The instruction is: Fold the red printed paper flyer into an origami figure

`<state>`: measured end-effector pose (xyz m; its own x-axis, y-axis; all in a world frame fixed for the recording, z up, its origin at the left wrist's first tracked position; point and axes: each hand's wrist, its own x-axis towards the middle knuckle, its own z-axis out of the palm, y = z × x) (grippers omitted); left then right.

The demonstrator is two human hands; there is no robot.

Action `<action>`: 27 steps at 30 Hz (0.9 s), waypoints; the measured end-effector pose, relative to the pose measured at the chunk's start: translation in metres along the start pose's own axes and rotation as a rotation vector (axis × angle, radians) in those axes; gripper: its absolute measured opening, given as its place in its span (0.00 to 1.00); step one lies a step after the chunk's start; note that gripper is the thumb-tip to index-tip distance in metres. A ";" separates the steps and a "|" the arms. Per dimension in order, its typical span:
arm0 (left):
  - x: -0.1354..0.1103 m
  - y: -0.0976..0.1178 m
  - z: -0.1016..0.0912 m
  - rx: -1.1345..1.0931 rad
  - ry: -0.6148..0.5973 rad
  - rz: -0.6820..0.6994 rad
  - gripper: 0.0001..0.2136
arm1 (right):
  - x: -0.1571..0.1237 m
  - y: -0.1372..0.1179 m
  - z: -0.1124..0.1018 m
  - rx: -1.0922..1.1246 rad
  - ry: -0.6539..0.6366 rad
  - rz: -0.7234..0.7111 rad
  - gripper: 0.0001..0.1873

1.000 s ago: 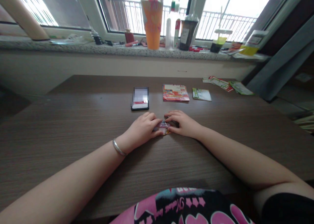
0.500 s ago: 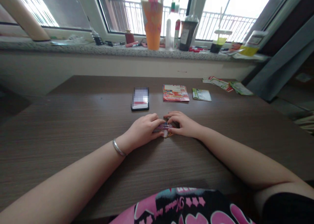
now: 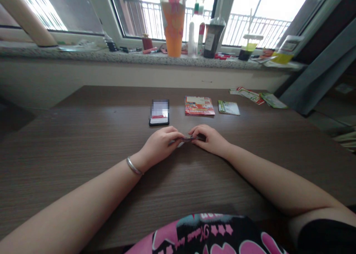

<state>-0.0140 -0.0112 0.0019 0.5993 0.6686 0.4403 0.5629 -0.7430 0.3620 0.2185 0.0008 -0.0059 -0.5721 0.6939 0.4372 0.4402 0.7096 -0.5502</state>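
Note:
My left hand (image 3: 159,144) and my right hand (image 3: 209,139) meet at the middle of the brown wooden table (image 3: 83,165). Both pinch a small folded colourful paper (image 3: 188,139), which is lifted slightly and seen almost edge-on between the fingertips. A silver bangle (image 3: 132,166) circles my left wrist. A black phone (image 3: 159,112) lies just beyond my left hand.
A red printed leaflet (image 3: 199,105) and a green-white leaflet (image 3: 228,107) lie behind my hands; more leaflets (image 3: 257,95) sit far right. The stone windowsill (image 3: 125,56) carries an orange cup (image 3: 172,23), a white bottle (image 3: 195,24), a dark drink cup (image 3: 212,37) and small clutter.
The folded paper, pressed flat on the table before, is now raised and turned nearly edge-on between both hands. The hands moved slightly away from me.

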 end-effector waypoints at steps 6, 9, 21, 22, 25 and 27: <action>0.001 -0.006 -0.003 0.129 0.021 0.173 0.09 | -0.001 -0.003 -0.004 -0.134 -0.038 -0.095 0.03; 0.001 -0.006 -0.008 0.227 -0.014 0.284 0.10 | -0.002 -0.004 -0.006 -0.211 -0.054 -0.170 0.03; 0.001 -0.011 -0.007 0.352 -0.130 0.352 0.10 | -0.001 0.001 -0.004 -0.292 -0.125 -0.273 0.06; 0.001 -0.012 -0.007 0.359 -0.137 0.347 0.10 | -0.001 0.002 -0.004 -0.284 -0.130 -0.259 0.06; 0.001 -0.014 -0.005 0.376 -0.142 0.316 0.11 | -0.001 0.003 -0.004 -0.268 -0.147 -0.201 0.06; 0.000 -0.015 -0.004 0.372 -0.135 0.277 0.12 | -0.001 0.002 -0.004 -0.274 -0.157 -0.169 0.07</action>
<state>-0.0244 -0.0002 0.0002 0.8100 0.4634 0.3594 0.5224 -0.8486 -0.0831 0.2230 0.0021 -0.0047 -0.7429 0.5516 0.3793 0.4872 0.8340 -0.2588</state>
